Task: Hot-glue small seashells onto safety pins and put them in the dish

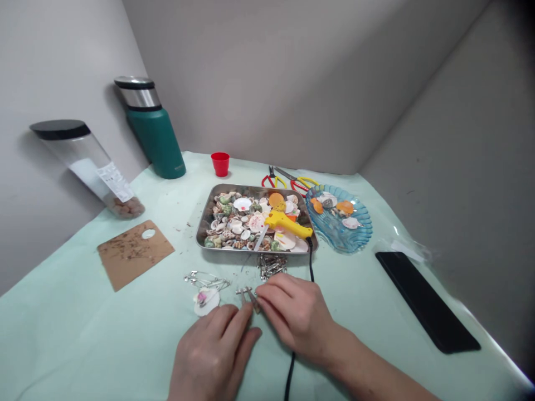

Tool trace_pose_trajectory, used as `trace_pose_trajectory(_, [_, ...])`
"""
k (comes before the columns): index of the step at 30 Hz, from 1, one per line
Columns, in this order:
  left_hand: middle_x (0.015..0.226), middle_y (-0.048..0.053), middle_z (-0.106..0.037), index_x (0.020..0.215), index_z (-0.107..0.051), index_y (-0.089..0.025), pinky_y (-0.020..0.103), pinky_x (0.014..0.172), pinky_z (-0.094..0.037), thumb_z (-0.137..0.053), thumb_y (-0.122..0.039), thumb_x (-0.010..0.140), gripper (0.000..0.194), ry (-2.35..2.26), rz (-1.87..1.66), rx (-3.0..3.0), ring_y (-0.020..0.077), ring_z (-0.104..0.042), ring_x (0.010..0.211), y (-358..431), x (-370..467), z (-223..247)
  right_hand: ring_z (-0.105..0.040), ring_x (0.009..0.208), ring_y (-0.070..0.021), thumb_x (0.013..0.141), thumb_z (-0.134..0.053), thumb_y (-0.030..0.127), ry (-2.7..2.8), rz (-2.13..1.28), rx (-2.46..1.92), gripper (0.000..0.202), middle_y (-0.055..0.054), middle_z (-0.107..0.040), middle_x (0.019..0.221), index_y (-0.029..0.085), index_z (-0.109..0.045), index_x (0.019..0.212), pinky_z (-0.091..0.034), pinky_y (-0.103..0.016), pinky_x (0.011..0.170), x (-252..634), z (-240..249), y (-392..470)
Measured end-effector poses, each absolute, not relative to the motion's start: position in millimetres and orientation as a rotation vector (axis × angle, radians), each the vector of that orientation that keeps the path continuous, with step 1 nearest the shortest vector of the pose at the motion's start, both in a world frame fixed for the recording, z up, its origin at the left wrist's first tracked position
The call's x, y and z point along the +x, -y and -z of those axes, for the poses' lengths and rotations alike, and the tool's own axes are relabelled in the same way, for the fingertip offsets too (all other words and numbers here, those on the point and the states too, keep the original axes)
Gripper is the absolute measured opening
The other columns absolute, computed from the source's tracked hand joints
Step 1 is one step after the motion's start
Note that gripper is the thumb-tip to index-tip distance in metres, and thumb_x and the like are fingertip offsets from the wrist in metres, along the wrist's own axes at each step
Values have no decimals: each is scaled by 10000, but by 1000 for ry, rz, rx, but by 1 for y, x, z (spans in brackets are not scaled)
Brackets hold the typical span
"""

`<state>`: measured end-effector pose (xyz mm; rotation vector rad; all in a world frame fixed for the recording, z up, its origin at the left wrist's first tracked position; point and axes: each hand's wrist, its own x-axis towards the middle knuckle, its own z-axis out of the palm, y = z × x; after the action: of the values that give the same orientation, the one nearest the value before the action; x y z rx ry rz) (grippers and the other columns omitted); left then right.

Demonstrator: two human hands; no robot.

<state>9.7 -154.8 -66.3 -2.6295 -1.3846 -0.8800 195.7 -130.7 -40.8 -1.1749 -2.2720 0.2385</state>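
My left hand (pixel 215 351) and my right hand (pixel 295 312) meet near the table's front edge, both pinching a small metal hair clip (pixel 248 294) between their fingertips. A white shell (pixel 206 301) with a bit of pink on it lies just left of the clip. Several safety pins (pixel 207 279) lie above that shell, and a pile of metal clips (pixel 271 265) sits just beyond my right hand. A yellow glue gun (pixel 288 224) rests on the steel tray (pixel 203 225) of mixed shells, its black cord (pixel 311 262) running under my right hand.
A blue glass dish (pixel 359 234) with a few shells stands right of the tray. Behind are red and yellow scissors (pixel 288 179), a red cup (pixel 220 164), a green flask (pixel 156 133) and a clear jar (pixel 90 164). A brown card (pixel 134 253) lies left, a black phone (pixel 426 301) right.
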Motion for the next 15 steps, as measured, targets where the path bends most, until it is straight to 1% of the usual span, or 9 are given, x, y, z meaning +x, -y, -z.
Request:
trace_pose_trajectory(3, [758, 34, -615, 1080, -560, -162, 264, 557, -470, -589, -354, 800, 341, 1413, 874, -2645, 155, -600, 630, 156, 8, 67, -507, 758, -167, 874, -440, 211, 2324, -250, -1229, 187, -70, -561, 839, 161, -609, 935, -402, -289, 670, 194, 40, 130])
trace_pose_trajectory(6, [735, 28, -600, 1114, -548, -154, 262, 530, -457, -577, -395, 800, 397, 1427, 828, -2615, 148, -590, 588, 156, 7, 66, -478, 776, -179, 878, -427, 218, 2370, -237, -1245, 199, -71, -542, 851, 161, -605, 947, -389, -304, 669, 193, 40, 129])
trace_pose_trajectory(11, [735, 25, -597, 1101, -561, -159, 267, 511, -437, -551, -395, 817, 370, 1425, 726, -2579, 150, -592, 589, 154, 9, 66, -451, 761, -175, 878, -427, 212, 2389, -217, -1234, 190, -63, -527, 835, 160, -602, 929, -369, -302, 657, 192, 42, 129])
trace_pose_trajectory(15, [734, 22, -593, 1090, -568, -155, 269, 524, -437, -547, -376, 822, 348, 1410, 738, -2573, 149, -591, 599, 153, 9, 66, -436, 742, -167, 876, -429, 208, 2420, -211, -1236, 180, -55, -514, 807, 163, -601, 845, -349, -294, 638, 191, 42, 128])
